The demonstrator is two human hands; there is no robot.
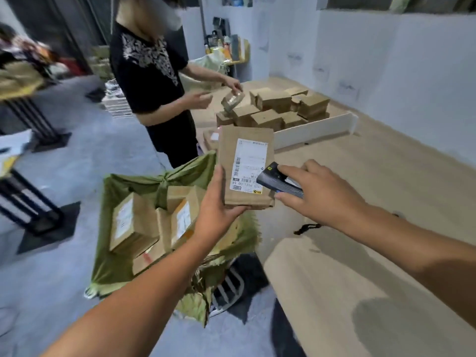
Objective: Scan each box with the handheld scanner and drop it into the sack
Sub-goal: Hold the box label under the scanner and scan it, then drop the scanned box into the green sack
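My left hand [216, 210] grips a flat brown cardboard box [231, 140] from below, label side up, above the right edge of the sack. A white shipping label [248, 163] with barcodes faces me. My right hand [319, 194] holds a dark handheld scanner [277, 180], its head right beside the label's lower right corner. The green sack [121, 261] stands open on the floor below my left arm, with several labelled boxes [131, 222] lying inside it.
A light wooden table [386, 191] spans the right side. A heap of brown boxes [273, 109] sits at its far end behind a white board [314, 132]. A person in black [152, 81] stands beyond the sack handling a small packet. Dark table legs [38, 217] stand left.
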